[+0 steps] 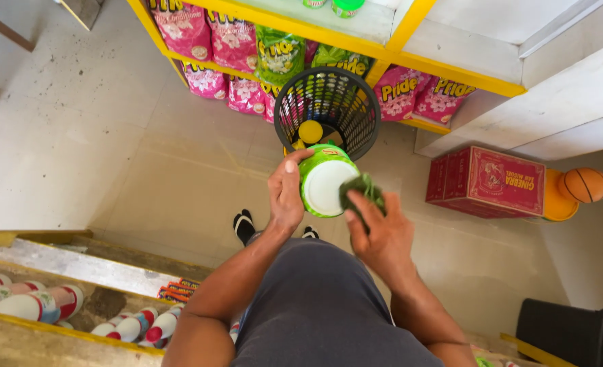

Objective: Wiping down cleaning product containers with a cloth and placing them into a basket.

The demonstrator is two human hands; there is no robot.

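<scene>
My left hand (pixel 286 192) grips the side of a green plastic tub with a white lid (pixel 322 183), held in front of me with the lid facing up. My right hand (pixel 379 231) presses a crumpled green cloth (pixel 362 190) against the lid's right edge. Just beyond the tub stands a black mesh basket (pixel 345 102) on the floor, with yellow round items (pixel 310 131) inside it.
A yellow-framed shelf (pixel 396 41) holds pink and green packets. A red carton (pixel 491 182) and an orange basketball (pixel 584 185) sit at right. White, red and blue bottles (pixel 36 304) lie on a shelf at lower left. A dark bin (pixel 573 334) is at lower right.
</scene>
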